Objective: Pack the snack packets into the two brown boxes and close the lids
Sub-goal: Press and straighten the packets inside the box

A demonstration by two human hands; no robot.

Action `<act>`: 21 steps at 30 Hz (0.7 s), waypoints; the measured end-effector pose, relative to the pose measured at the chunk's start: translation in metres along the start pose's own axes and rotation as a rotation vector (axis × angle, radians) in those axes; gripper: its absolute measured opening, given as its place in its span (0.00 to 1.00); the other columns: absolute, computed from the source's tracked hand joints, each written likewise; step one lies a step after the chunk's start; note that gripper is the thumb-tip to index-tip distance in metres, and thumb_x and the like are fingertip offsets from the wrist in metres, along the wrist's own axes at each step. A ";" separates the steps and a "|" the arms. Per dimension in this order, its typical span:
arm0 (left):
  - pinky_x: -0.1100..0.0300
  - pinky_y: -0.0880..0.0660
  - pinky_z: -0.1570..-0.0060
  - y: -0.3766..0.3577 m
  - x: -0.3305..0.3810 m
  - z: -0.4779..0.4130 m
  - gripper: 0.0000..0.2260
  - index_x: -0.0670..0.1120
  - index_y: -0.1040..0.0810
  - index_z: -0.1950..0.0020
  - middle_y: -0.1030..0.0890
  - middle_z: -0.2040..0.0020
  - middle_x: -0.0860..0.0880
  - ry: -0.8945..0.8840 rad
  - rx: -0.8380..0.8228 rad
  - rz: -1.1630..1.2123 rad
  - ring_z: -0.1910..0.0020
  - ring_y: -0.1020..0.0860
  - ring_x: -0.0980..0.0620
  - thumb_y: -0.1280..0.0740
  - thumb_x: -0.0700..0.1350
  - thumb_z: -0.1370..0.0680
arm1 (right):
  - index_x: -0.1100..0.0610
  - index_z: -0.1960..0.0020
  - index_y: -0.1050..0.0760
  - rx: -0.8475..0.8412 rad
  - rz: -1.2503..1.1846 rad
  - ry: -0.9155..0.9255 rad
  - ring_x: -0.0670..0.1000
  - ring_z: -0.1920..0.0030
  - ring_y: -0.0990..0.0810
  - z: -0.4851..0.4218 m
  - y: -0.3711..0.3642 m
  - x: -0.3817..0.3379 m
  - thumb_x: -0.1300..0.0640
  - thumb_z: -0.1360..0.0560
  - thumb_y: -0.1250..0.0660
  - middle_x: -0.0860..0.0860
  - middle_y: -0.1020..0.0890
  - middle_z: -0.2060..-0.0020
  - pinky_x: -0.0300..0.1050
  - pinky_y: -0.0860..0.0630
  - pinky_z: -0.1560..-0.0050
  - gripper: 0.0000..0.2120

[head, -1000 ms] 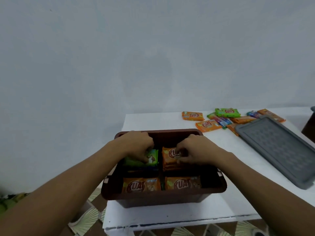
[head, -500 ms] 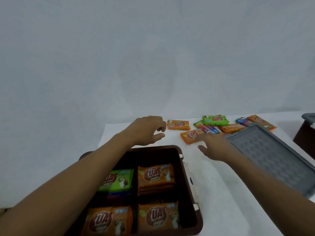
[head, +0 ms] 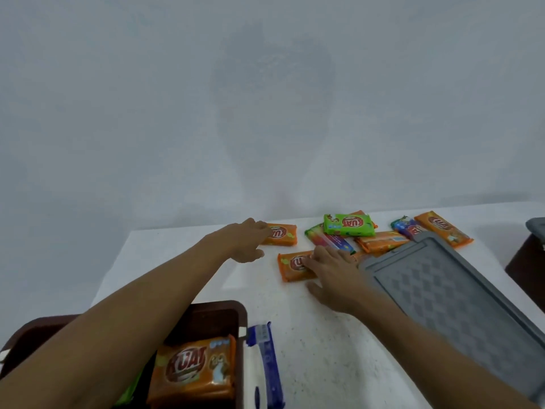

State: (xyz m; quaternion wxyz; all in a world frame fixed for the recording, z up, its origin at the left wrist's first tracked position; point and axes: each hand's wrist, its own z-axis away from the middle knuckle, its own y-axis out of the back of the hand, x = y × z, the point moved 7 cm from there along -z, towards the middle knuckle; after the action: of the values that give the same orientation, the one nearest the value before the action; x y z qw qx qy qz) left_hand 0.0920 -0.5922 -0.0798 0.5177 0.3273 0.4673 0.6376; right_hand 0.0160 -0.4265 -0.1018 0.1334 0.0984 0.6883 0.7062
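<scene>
Both arms are stretched out over the white table [head: 324, 349] toward the loose snacks at the far edge. The left hand [head: 244, 242] has its fingertips resting on the near end of an orange packet [head: 281, 235] lying flat by the wall; fingers are loosely spread with the thumb hanging off to the side, so it's touching, not gripping. The right hand [head: 333, 276] is laid palm-down over a second orange packet [head: 293, 265], fingers extended flat across its right half, thumb splayed out on the table. Nothing is pinched or lifted there either.

Further right sits a small heap: a green packet [head: 348, 224] on top, a long multicoloured one [head: 330, 240] under it, another orange one [head: 382, 242], a purple-ish packet [head: 408, 227] and an orange one [head: 443, 228] at the far end. The grey lid [head: 448, 296] lies flat on the table just beside the right wrist, overlapping the edge of that heap.

Down at the bottom left is the brown box [head: 218, 312], lid off, with an orange packet [head: 194, 370] inside and a sliver of green next to it, mostly hidden by the left forearm. A blue wrapper [head: 267, 364] lies on the table right against the box's right wall. A second dark box [head: 525, 261] peeks in at the right edge.
</scene>
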 end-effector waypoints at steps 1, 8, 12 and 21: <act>0.46 0.36 0.30 -0.003 -0.001 -0.006 0.29 0.49 0.49 0.21 0.49 0.20 0.48 0.012 -0.028 -0.002 0.24 0.45 0.46 0.40 0.50 0.18 | 0.48 0.27 0.35 0.000 -0.033 -0.002 0.53 0.27 0.40 -0.002 -0.001 0.002 0.44 0.22 0.40 0.50 0.36 0.30 0.53 0.45 0.27 0.24; 0.49 0.28 0.40 -0.004 -0.002 -0.030 0.29 0.52 0.47 0.21 0.37 0.27 0.44 0.078 -0.109 -0.060 0.33 0.32 0.43 0.39 0.52 0.20 | 0.46 0.34 0.35 -0.035 -0.115 -0.036 0.49 0.35 0.31 -0.003 -0.008 0.019 0.37 0.24 0.37 0.46 0.28 0.35 0.51 0.37 0.33 0.23; 0.54 0.26 0.47 0.007 -0.004 -0.029 0.28 0.57 0.45 0.22 0.30 0.33 0.44 0.088 -0.167 -0.147 0.41 0.24 0.44 0.38 0.48 0.20 | 0.45 0.37 0.34 -0.029 -0.169 -0.116 0.48 0.37 0.31 0.004 -0.008 0.024 0.33 0.28 0.35 0.45 0.27 0.39 0.51 0.37 0.36 0.26; 0.52 0.29 0.42 0.006 0.012 -0.013 0.28 0.54 0.34 0.28 0.37 0.25 0.51 -0.226 -0.026 -0.424 0.29 0.37 0.48 0.28 0.41 0.26 | 0.50 0.27 0.39 -0.127 -0.190 -0.214 0.51 0.33 0.31 0.002 -0.013 0.023 0.31 0.32 0.32 0.50 0.30 0.32 0.53 0.34 0.31 0.41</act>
State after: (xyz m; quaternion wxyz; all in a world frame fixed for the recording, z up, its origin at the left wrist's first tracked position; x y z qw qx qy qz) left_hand 0.0749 -0.5843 -0.0795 0.6931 0.2845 0.4564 0.4800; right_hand -0.0045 -0.4173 -0.1158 0.2782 0.0992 0.6305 0.7178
